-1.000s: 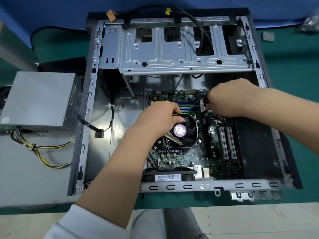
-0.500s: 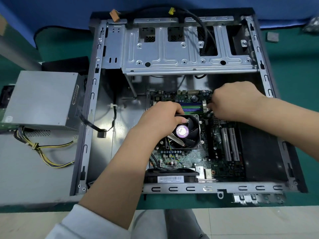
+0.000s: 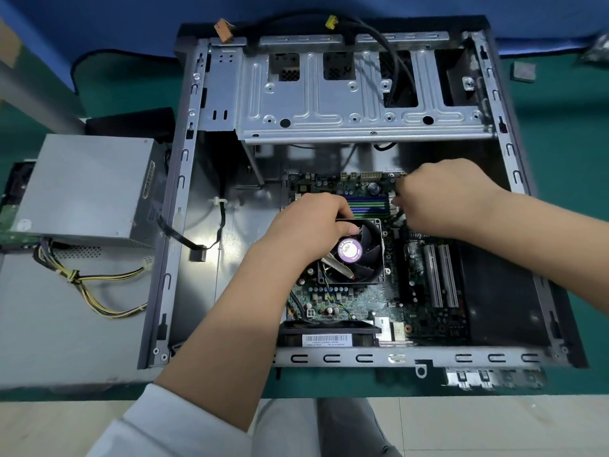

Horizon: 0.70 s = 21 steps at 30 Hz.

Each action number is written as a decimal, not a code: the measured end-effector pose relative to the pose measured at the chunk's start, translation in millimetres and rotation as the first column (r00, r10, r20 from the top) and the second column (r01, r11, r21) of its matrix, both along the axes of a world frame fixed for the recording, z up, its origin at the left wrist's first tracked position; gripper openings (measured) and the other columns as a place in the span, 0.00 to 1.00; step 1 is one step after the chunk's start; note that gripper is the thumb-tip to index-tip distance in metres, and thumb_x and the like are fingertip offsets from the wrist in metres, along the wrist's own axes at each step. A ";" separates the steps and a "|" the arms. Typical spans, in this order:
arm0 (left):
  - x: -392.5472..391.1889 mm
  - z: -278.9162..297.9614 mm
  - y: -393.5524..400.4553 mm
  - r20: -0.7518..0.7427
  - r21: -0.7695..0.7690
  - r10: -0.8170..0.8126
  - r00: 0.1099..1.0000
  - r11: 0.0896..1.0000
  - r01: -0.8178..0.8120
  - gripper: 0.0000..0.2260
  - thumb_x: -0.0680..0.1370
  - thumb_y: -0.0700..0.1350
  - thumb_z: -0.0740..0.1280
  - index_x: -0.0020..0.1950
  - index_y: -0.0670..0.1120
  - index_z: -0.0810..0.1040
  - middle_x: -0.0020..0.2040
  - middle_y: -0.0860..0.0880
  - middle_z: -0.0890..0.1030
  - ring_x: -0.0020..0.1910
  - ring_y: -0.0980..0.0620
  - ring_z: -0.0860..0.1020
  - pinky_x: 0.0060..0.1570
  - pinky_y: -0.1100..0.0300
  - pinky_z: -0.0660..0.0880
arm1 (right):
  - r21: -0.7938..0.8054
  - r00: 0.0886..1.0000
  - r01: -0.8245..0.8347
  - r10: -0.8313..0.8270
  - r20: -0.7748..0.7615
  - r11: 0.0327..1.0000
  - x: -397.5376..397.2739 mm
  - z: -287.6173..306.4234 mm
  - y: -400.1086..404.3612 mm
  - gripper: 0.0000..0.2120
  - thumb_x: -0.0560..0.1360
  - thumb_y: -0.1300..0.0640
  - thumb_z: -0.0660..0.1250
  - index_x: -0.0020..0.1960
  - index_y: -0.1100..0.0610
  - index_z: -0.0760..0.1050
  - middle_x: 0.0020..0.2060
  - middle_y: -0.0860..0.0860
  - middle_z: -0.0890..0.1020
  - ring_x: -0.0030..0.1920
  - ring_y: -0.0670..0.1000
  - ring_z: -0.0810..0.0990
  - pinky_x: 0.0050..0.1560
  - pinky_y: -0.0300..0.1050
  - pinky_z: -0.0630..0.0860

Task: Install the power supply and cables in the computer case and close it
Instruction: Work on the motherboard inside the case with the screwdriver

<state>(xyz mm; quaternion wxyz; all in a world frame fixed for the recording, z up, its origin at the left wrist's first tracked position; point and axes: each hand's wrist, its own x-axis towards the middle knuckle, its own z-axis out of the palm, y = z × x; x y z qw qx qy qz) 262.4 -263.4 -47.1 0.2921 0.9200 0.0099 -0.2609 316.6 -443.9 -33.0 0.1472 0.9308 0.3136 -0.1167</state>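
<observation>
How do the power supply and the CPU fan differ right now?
The power supply sits outside the case on its left, untouched; the CPU fan is mounted on the motherboard inside, with the left hand resting on it. The supply is a larger plain grey box; the fan is black.

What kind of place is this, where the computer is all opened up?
Probably a computer repair or assembly workbench. An open computer case lies on a green mat, its motherboard bare, and a loose power supply waits beside it.
</observation>
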 end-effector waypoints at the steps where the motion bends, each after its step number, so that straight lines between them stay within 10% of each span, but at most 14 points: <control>1: 0.2 -0.1 -0.1 0.001 -0.003 0.003 1.000 1.000 -0.003 0.07 0.77 0.53 0.68 0.53 0.54 0.79 0.53 0.53 0.81 0.52 0.51 0.76 0.53 0.53 0.74 | -0.008 0.999 0.049 -0.049 -0.003 0.999 1.0 -0.8 0.7 0.10 0.75 0.52 0.61 0.37 0.55 0.70 0.37 0.54 0.78 0.37 0.59 0.76 0.35 0.42 0.64; 7: -0.2 -0.6 0.2 -0.004 -0.010 0.010 1.000 1.000 -0.010 0.07 0.77 0.53 0.67 0.53 0.54 0.79 0.53 0.54 0.80 0.52 0.52 0.76 0.52 0.54 0.74 | -0.026 0.885 0.407 -0.401 -0.238 0.913 15.9 0.1 2.0 0.15 0.77 0.50 0.60 0.34 0.55 0.65 0.30 0.50 0.67 0.36 0.56 0.70 0.40 0.45 0.68; 14: 0.9 -1.1 -0.1 -0.010 -0.008 -0.005 1.000 1.000 0.005 0.09 0.77 0.53 0.67 0.55 0.54 0.79 0.54 0.54 0.80 0.53 0.52 0.76 0.54 0.52 0.74 | -0.038 0.988 0.042 -0.048 -0.145 0.998 10.6 4.0 -12.0 0.09 0.79 0.50 0.60 0.52 0.56 0.72 0.45 0.52 0.80 0.41 0.56 0.76 0.33 0.43 0.67; 21: 0.0 -0.2 -1.1 -0.007 0.007 -0.002 1.000 1.000 0.002 0.09 0.77 0.53 0.66 0.55 0.53 0.79 0.55 0.53 0.80 0.53 0.51 0.76 0.54 0.52 0.75 | -0.056 0.998 0.011 -0.014 -0.054 0.998 4.7 2.0 0.2 0.11 0.74 0.52 0.62 0.35 0.54 0.68 0.34 0.52 0.76 0.33 0.57 0.70 0.34 0.42 0.65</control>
